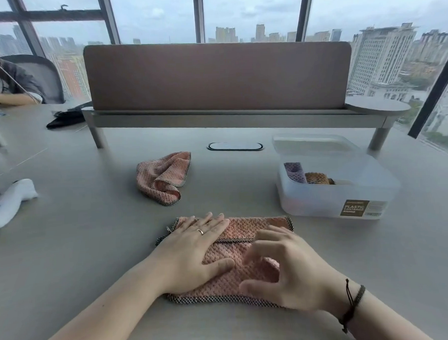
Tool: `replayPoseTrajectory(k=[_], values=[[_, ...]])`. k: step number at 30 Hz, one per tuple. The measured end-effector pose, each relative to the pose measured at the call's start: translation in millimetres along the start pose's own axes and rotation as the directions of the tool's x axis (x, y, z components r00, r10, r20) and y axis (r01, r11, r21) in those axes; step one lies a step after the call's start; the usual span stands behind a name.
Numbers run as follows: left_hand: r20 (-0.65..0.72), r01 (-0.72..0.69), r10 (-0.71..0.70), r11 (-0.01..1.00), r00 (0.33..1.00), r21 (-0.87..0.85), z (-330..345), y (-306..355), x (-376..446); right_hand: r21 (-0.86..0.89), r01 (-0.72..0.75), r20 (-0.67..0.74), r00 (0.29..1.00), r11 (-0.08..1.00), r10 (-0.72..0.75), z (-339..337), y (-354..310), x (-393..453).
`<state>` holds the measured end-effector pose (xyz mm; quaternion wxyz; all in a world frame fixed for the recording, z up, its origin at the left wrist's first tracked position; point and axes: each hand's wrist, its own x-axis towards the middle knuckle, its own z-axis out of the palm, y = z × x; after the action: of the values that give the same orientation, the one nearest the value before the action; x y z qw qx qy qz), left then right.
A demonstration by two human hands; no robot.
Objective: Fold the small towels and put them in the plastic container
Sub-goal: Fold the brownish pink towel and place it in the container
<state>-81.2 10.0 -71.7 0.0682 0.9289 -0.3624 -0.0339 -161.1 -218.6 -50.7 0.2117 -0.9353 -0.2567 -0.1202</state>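
From the head view, lower centre of the frame, I've got the left hand (195,244) lying flat on the pink towel (237,261), fingers straight and close together, pressing the folded flap down. The right hand (286,267) hovers over the towel's right half, fingers curled and spread apart, holding nothing that I can make out. Risk here, as I judge it: if the left palm lifts before the right gets a proper hold, that top flap could spring open; a sideways drag could skew the edges so the bundle won't sit neatly in the plastic container (347,190), right of centre. Count: two pink towels on the table, this one and a crumpled towel (164,177) above it, mid-frame; in the container, two folded pieces showing, one purple, one orange-brown; one container, lid off or open behind it.
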Motion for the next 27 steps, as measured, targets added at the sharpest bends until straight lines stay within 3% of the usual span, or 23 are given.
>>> replayPoseTrajectory(k=[3,7,9,11,13,16,20,24,27], values=[[-0.147,-0.022,0.017,0.999,0.989,-0.030,-1.0,-2.4,-0.1,0.008,0.065,0.118,0.991,0.998,-0.065,7.0,-10.3,-6.2],[-0.391,-0.169,0.097,0.974,0.915,-0.154,-14.2,2.3,-7.7,0.028,0.029,0.104,0.994,0.999,-0.032,12.0,-9.9,-4.7],[-0.327,-0.236,0.152,0.943,0.933,-0.235,-24.4,10.6,-14.0,0.022,0.000,0.104,0.995,1.000,-0.003,13.5,-7.9,-3.3],[-0.162,-0.218,0.178,0.933,0.971,-0.285,-31.0,20.7,-22.0,0.066,-0.031,0.104,0.994,0.997,0.024,12.9,-7.6,-2.3],[-0.090,-0.201,0.184,0.952,0.979,-0.233,-30.0,27.8,-27.1,0.135,-0.082,0.107,0.992,0.987,0.068,10.4,-7.3,-1.4],[-0.114,-0.164,0.142,0.964,0.983,-0.210,-29.8,27.0,-30.2,0.191,-0.165,0.118,0.983,0.968,0.144,4.5,-8.9,0.0],[-0.110,-0.020,-0.024,0.924,0.994,-0.383,-37.4,10.3,-35.2,0.158,-0.211,0.141,0.972,0.965,0.190,3.3,-14.0,-6.9],[-0.130,0.041,-0.123,0.862,0.984,-0.505,-43.7,-0.5,-37.9,-0.066,-0.202,0.016,0.979,0.977,0.204,-1.5,-17.6,-17.5],[-0.162,0.101,-0.222,0.833,0.962,-0.543,-40.7,-11.6,-35.1,0.045,-0.336,-0.036,0.940,0.941,0.338,-13.1,-7.1,-19.6]])
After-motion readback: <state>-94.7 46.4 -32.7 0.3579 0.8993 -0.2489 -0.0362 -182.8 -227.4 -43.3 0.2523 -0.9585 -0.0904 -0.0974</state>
